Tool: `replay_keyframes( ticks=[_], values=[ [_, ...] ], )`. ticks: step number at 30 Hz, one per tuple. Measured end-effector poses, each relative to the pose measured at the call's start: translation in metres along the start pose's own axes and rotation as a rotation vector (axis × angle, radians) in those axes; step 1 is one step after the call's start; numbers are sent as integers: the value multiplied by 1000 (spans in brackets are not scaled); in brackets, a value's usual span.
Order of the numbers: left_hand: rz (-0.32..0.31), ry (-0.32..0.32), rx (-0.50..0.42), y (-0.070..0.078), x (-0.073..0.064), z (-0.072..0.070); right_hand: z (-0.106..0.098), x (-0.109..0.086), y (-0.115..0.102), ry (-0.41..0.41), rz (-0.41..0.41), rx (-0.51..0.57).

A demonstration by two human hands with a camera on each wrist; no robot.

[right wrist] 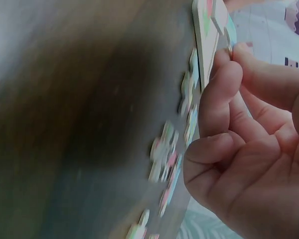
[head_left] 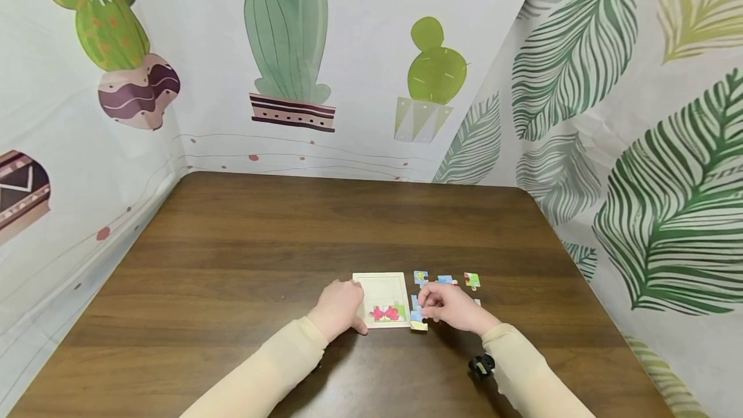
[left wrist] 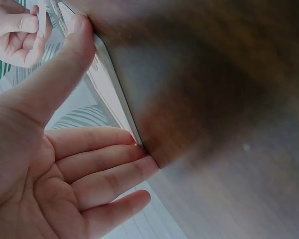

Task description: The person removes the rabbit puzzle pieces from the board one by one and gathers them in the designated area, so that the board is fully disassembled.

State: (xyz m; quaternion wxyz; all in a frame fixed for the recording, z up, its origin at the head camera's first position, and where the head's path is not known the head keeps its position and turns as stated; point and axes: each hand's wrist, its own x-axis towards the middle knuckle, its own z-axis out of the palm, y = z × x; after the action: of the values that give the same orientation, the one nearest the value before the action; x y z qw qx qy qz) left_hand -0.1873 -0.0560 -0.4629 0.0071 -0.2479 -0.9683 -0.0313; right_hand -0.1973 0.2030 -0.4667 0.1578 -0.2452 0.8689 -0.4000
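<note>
A shallow, pale puzzle tray (head_left: pixel 378 275) lies on the table, with pieces showing pink shapes and green (head_left: pixel 387 313) along its near side. My left hand (head_left: pixel 339 306) rests at the tray's left side. In the left wrist view its fairly straight fingers (left wrist: pixel 109 181) touch one edge while the thumb (left wrist: pixel 79 42) presses further along. Just right of the tray, my right hand (head_left: pixel 449 307) pinches a small puzzle piece (left wrist: pixel 42 20) between thumb and index finger. Its picture is mostly hidden by the fingers.
Several loose puzzle pieces lie right of the tray, including a blue one with a yellow flower (head_left: pixel 420 277), a green and red one (head_left: pixel 472 280) and a blue and yellow one (head_left: pixel 418 325). The brown table (head_left: pixel 278 231) meets printed wall cloth (head_left: pixel 360 153) behind.
</note>
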Motion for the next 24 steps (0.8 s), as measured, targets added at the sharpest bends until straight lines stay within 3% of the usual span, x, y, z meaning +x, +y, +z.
replay_keyframes(
  ticks=[7, 17, 24],
  values=[
    [-8, -22, -7, 1, -1, -3, -8, -10, 9, 9, 15, -24],
    [-12, -29, -8, 1, 0, -4, -4, -10, 15, 106, 4, -143],
    [-11, -29, -4, 1, -1, -4, -2, -9, 15, 150, 44, -179]
  ],
)
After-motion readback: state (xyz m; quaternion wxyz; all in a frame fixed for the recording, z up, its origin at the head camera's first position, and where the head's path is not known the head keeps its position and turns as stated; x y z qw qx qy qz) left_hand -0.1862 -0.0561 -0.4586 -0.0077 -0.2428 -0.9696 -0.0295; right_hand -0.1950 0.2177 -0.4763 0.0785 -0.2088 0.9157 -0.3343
